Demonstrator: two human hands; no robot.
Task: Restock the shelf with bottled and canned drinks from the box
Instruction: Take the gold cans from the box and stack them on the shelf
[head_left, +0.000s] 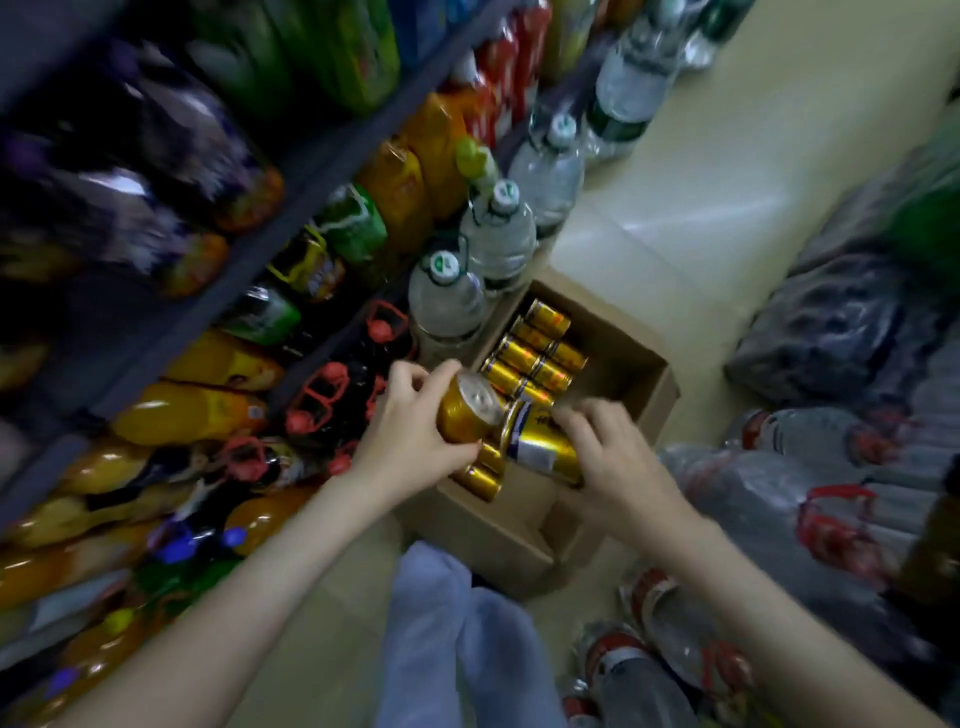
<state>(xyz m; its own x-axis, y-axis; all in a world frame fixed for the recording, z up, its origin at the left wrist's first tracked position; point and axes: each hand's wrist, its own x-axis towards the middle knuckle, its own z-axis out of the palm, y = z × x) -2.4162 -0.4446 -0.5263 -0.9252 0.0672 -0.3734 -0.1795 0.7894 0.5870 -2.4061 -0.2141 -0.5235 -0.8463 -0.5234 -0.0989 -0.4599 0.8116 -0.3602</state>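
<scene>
- Shelf (322, 171) runs along your left, and its lower tier holds orange bottles (187, 415), green ones and dark bottles with red caps (332, 389). The upper rows are too blurred to read.
- Water bottles (447, 301) stand on the floor (675, 182) in a line, and the nearest one sits just beside the far left corner of the box.
- Your left hand (410, 431) grasps a gold can (467, 410), fingers curled round its body. It is tilted so the silver top faces you, above the left edge of the box.
- Box (493, 525), open cardboard, sits on the floor in front of your legs (441, 623).
- More gold cans (535, 358) lie on their sides in a row along its left wall. The right half of its bottom is bare.
- Your right hand (608, 457) grasps a second gold can (540, 441) from above. It lies on its side over the near part of the box, just beside the first.
- Wrapped packs of bottles (779, 499) with red caps are piled on the floor to your right.
</scene>
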